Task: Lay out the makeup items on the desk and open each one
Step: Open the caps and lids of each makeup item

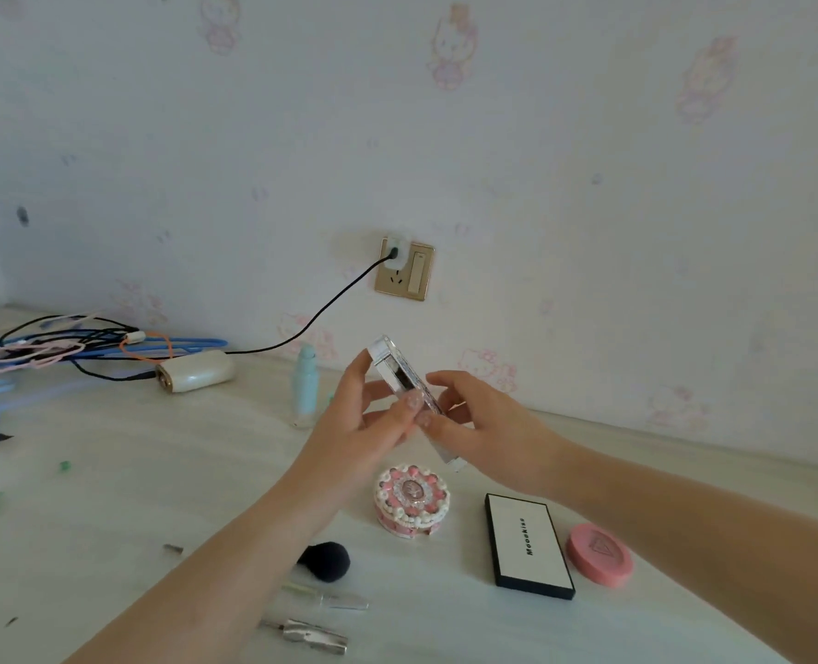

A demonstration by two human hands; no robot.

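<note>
Compact case (404, 381), white and glittery, is up off the desk (110, 496) at centre frame, tilted on edge. Left hand (364, 419) pinches it from nine o'clock, right hand (474, 419) grips from three, both thumbs at the seam (a dark slit shows there). Below at six o'clock sits a round pink compact (412, 499); at five, a closed black-edged palette (527, 546) and pink disc (598, 554). Black brush (326, 560) at seven.
</note>
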